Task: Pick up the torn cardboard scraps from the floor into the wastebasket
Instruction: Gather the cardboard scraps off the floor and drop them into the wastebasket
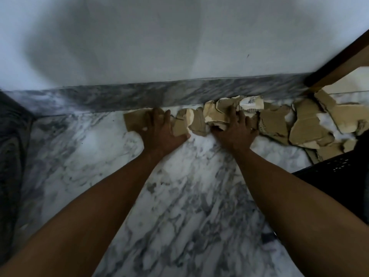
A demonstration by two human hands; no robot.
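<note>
Both hands on scraps (pixel 283 124) at wall: left hand (pixel 161 130) flat, pressing; right hand (pixel 233 130) grip curled round scraps. Most still on floor (pixel 179 196); basket (pixel 339 176) beside.

two hands (pixel 162 130), many cardboard scraps (pixel 307 124)

1. Scraps (pixel 239 118) strewn on floor (pixel 179 196) along skirting (pixel 159 94), below wall (pixel 159 37).
2. Left hand (pixel 161 130) on leftmost scraps; right hand (pixel 235 130) on heap just right.
3. More scraps farther right, behind basket (pixel 339 176), under wooden frame (pixel 339 62).
</note>
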